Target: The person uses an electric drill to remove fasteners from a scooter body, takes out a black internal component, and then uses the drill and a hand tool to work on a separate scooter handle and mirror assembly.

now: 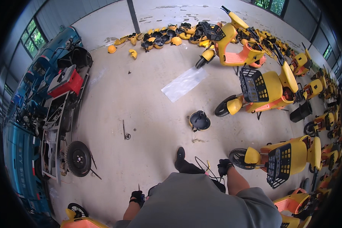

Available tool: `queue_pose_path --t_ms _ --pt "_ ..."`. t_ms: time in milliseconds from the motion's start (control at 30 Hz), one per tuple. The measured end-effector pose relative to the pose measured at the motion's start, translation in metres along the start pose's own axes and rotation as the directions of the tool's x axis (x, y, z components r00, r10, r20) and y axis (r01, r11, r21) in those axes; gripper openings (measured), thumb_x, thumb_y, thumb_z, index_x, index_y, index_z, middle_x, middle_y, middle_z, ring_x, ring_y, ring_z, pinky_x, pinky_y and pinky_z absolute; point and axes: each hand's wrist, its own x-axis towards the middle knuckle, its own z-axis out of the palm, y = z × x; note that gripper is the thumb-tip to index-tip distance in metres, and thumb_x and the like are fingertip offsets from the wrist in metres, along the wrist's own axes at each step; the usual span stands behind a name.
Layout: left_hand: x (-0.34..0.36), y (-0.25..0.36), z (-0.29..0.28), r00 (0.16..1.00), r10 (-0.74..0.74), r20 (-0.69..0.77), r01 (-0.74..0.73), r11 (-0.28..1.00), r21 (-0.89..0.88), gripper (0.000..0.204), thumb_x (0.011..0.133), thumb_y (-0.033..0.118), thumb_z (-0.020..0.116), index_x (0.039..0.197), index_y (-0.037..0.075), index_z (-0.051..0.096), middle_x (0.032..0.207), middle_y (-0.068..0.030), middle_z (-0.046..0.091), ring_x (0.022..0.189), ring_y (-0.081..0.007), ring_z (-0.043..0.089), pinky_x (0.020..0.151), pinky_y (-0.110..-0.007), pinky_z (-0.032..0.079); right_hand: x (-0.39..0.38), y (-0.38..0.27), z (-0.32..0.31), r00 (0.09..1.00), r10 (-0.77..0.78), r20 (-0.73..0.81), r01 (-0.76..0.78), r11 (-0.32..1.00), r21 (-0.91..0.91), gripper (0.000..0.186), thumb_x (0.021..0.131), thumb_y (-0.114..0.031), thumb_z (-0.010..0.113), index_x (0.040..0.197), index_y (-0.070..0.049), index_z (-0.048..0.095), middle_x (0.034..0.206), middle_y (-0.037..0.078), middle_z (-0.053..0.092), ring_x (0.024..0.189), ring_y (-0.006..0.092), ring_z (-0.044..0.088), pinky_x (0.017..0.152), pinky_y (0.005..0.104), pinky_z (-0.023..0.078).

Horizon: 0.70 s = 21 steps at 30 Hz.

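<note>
gripping a thin tool: left hand; pale lettering marks blue vehicle.

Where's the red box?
The red box is in the upper left of the head view, on the person's left, beside the blue vehicles and farther away than the big black tyre.

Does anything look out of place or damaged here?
Yes. One helmet lies alone, open side up, on the open floor, apart from the other helmets heaped along the back wall. That wall also looks damaged: its surface is flaking in ragged patches.
</note>
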Motion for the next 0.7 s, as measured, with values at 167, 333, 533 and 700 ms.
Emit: queue_pose_path --t_ms 167,333,533,700 --pt "0.012 0.022 0.005 0.996 0.057 -0.074 -0.042 0.979 0.199 0.017 0.078 0.017 0.051 0.069 0.003 0.052 0.065 -0.0106 0.057 0.055 -0.0233 0.055 0.047 -0.035 0.044 0.061 -0.184 0.145 0.911 -0.397 -0.112 0.027 0.328 -0.944 0.023 0.077 -0.022 0.054 0.068 -0.002 0.057 0.056 0.009 0.057 0.047 0.0199 0.056 0.042 0.0327 0.043" --pt "0.042 0.148 0.044 0.974 0.226 0.018 -0.211 0.875 0.436 0.016 0.077 0.019 0.051 0.071 0.004 0.052 0.064 -0.0109 0.056 0.054 -0.0241 0.054 0.047 -0.036 0.043 0.148 -0.278 0.252 0.725 -0.608 0.325 0.478 0.104 -0.872 0.023 0.077 -0.026 0.054 0.082 -0.005 0.061 0.073 0.011 0.062 0.063 0.0191 0.06 0.057 0.0327 0.047" --pt "0.12 0.312 0.052 0.956 0.26 0.136 -0.286 0.727 0.624 0.016 0.077 0.021 0.051 0.074 0.005 0.052 0.064 -0.0112 0.055 0.054 -0.0251 0.053 0.048 -0.038 0.042 0.073 -0.342 0.361 0.876 -0.383 0.293 0.315 -0.007 -0.949 0.037 0.075 -0.038 0.052 0.1 -0.011 0.059 0.093 0.012 0.062 0.093 0.0281 0.056 0.082 0.0369 0.042" --pt "0.193 0.519 0.039 0.786 0.488 0.381 -0.553 0.278 0.785 0.016 0.076 0.023 0.051 0.076 0.006 0.052 0.063 -0.0115 0.055 0.054 -0.0259 0.052 0.048 -0.04 0.041 0.165 -0.336 0.231 0.866 -0.37 -0.337 0.043 0.725 -0.687 0.023 0.076 -0.026 0.057 0.076 -0.004 0.061 0.07 0.01 0.063 0.061 0.0215 0.059 0.055 0.0343 0.046"
